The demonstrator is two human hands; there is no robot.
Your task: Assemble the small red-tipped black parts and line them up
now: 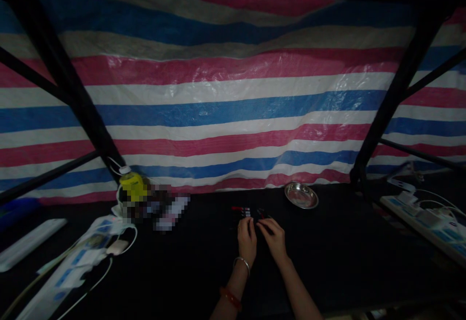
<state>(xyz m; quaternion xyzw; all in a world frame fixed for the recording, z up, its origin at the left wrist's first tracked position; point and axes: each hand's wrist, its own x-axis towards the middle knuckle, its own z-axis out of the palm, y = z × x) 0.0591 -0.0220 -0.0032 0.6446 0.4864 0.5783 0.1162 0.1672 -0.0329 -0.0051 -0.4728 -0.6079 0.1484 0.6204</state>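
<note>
Both forearms were bare, no sleeves in view. The left hand had a thin silver bangle at the wrist and a red cord or bead bracelet lower on the forearm. The right hand and its wrist had no rings, watch or bands visible; no gloves on either hand.

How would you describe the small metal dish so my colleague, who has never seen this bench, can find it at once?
Start at the big red, white and blue striped tarpaulin behind the black-covered table. Just below its lower edge, beyond and to the right of the person's right hand, sits a shallow round silver metal dish. It is the only shiny round thing there; the other nearby items are white power strips and cables.
</note>
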